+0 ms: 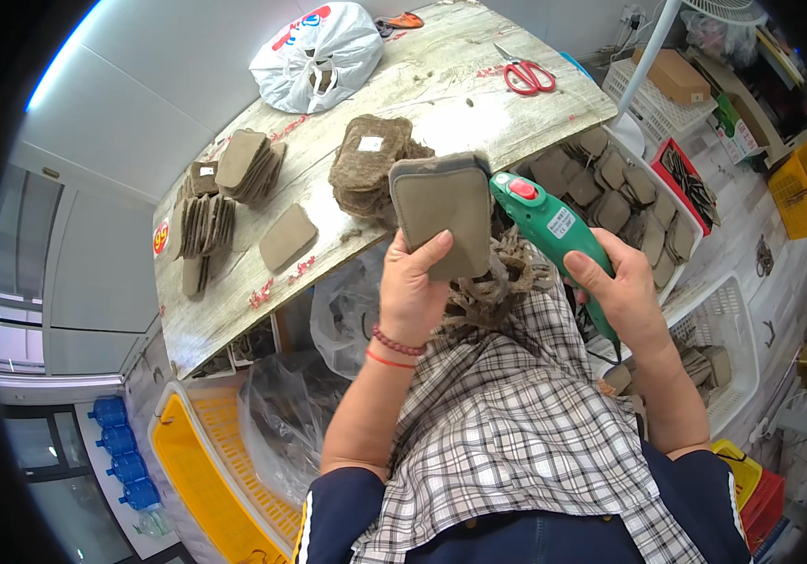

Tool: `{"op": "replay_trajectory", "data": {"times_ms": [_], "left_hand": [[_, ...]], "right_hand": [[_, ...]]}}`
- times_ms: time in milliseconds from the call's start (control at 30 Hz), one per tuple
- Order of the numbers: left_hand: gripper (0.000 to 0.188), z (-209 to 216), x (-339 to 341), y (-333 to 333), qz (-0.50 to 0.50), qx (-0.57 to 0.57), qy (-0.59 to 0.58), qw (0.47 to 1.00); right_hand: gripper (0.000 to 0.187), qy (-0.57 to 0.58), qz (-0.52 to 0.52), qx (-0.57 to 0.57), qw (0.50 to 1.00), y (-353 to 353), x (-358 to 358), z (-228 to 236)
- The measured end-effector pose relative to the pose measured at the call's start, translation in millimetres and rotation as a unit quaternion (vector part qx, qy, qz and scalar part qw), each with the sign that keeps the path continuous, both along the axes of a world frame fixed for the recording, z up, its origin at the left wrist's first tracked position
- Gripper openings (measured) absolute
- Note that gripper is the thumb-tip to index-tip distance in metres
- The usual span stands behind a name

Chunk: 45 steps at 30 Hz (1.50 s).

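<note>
My left hand [413,289] grips a flat taupe fabric pad [443,214] with rounded corners and a dark edge, thumb on its face. In my right hand [627,289] is a green handheld electric cutter [554,224] with a red button, its head close against the pad's right edge. Whether the cutter touches the edge, I cannot tell. Brown fuzzy trimmings [493,296] lie below the pad on my checked apron [516,404]. Just behind the pad stands a stack of brown fuzzy pads [366,167] with a white label on top.
On the table [450,103] are more pad stacks [245,169], a single pad [288,237], red-handled scissors [528,77] and a tied white bag [319,56]. A pad-filled crate [695,258] stands right, above a white basket [742,329]. A yellow basket [197,461] sits lower left.
</note>
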State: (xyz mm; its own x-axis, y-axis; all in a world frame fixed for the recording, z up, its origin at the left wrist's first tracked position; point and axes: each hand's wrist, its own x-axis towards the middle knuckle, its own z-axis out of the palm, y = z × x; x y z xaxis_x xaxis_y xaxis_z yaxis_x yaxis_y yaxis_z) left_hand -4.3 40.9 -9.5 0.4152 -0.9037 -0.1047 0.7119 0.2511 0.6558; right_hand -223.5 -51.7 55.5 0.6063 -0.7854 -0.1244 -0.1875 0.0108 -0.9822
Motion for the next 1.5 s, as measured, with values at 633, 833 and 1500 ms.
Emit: {"op": "replay_trajectory", "data": {"times_ms": [633,833,1500], "left_hand": [[0.049,11,31,21,-0.179,0.182,-0.126,0.959],[0.044,11,28,25,-0.224,0.202,-0.122,0.946],[0.017,16,68,50,-0.045,0.236,-0.28,0.93]], "right_hand": [[0.041,0.075,0.056,-0.168,0.981,7,-17,-19],[0.038,0.05,0.061,-0.055,0.995,7,-9,-19],[0.04,0.102,0.159,0.071,0.98,-4,-12,-21]]}}
